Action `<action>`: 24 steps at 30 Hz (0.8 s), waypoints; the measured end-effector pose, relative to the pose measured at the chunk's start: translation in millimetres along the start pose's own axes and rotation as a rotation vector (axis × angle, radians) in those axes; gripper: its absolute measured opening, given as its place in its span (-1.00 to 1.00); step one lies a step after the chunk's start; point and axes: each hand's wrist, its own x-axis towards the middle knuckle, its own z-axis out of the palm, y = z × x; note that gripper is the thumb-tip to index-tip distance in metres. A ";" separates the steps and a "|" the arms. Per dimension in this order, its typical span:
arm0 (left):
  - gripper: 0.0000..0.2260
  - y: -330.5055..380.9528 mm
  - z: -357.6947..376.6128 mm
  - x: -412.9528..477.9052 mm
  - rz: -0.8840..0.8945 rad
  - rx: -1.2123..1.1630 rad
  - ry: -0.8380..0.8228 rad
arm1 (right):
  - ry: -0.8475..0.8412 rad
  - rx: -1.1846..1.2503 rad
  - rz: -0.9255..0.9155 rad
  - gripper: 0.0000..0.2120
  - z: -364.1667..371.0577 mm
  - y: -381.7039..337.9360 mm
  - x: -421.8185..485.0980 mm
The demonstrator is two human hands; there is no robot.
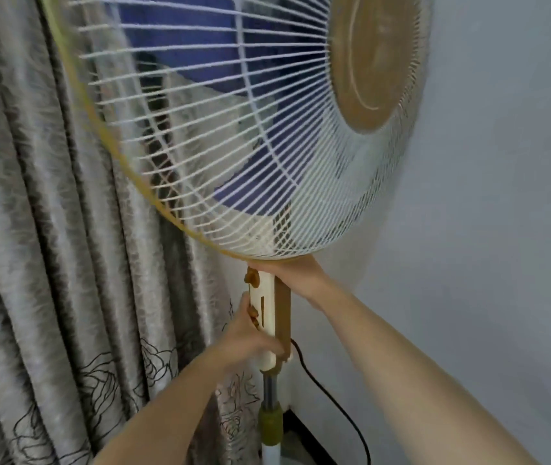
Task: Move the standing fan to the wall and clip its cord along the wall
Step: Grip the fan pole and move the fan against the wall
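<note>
The standing fan [233,135] fills the upper view, with a white wire cage, blue blades and a tan hub. Its cream and brown control column [269,317] hangs below the cage above a metal pole [269,391]. My left hand [250,340] grips the lower part of the control column from the left. My right hand [295,273] holds the top of the column just under the cage. The black cord [331,394] leaves the column's back and drops to the lower right, close to the grey wall [485,196].
A grey patterned curtain [49,263] hangs along the left, directly behind the fan. A dark skirting strip [307,437] runs along the wall's foot. The fan's base is out of view.
</note>
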 end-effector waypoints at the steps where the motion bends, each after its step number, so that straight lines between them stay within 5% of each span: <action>1: -0.13 -0.7 -2.3 2.0 -0.005 0.010 -0.021 | -0.008 -0.019 -0.019 -0.43 1.4 1.1 2.5; 8: -0.19 -4.4 -12.0 6.4 0.000 0.014 -0.084 | -0.023 -0.048 -0.083 -0.27 7.1 5.4 9.6; 12: -0.24 -2.7 -17.0 7.6 -0.006 0.021 -0.161 | 0.023 -0.045 -0.069 -0.54 11.5 -2.1 1.6; 16: -0.25 -1.9 -20.0 8.7 -0.018 0.032 -0.223 | 0.044 -0.062 -0.094 -0.58 12.7 -1.5 -1.6; 21: -0.23 -12.9 -7.6 4.0 0.014 0.090 -0.001 | 0.052 -0.077 -0.042 -0.66 10.5 3.5 0.5; 24: -0.25 -20.4 -6.1 -0.4 0.008 0.038 0.029 | 0.035 -0.094 -0.017 -0.46 11.5 2.2 -1.3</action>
